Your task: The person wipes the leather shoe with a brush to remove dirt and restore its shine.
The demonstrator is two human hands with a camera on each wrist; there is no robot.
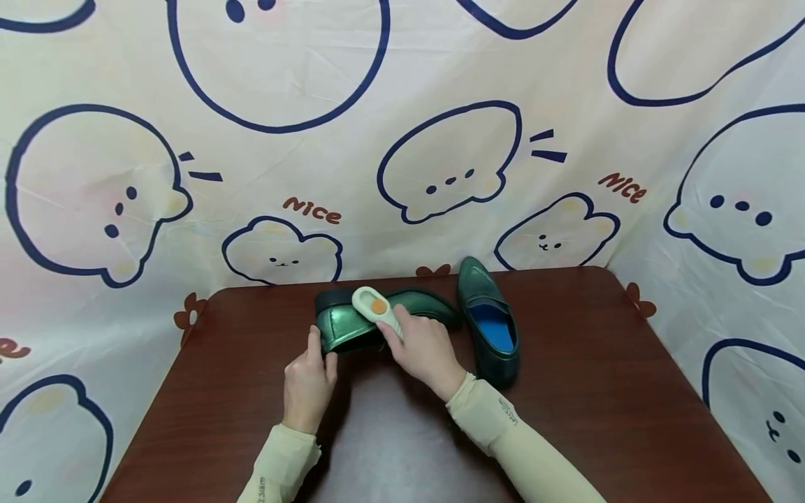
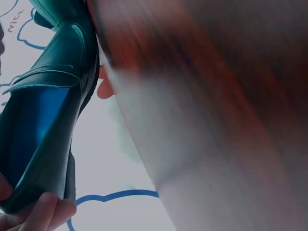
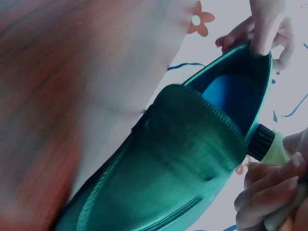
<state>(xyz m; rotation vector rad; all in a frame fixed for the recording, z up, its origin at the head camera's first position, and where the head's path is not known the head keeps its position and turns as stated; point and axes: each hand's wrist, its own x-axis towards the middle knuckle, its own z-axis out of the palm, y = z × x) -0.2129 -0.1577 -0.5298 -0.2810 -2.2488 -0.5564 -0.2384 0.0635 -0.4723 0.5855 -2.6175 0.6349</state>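
Observation:
A shiny green loafer (image 1: 342,325) with a blue insole lies tipped on its side near the back of the table. At its heel, my left hand (image 1: 308,388) grips the rim, thumb inside the opening in the right wrist view. My right hand (image 1: 428,349) holds a shoe brush (image 1: 371,304) with a pale handle and an orange spot. Its dark bristles (image 3: 261,142) touch the loafer's outer side near the opening. The second green loafer (image 1: 487,321) stands upright to the right, apart from both hands.
The brown wooden table (image 1: 390,447) carries both shoes near its back edge. A cartoon-printed curtain (image 1: 352,168) hangs close behind the table and along its sides.

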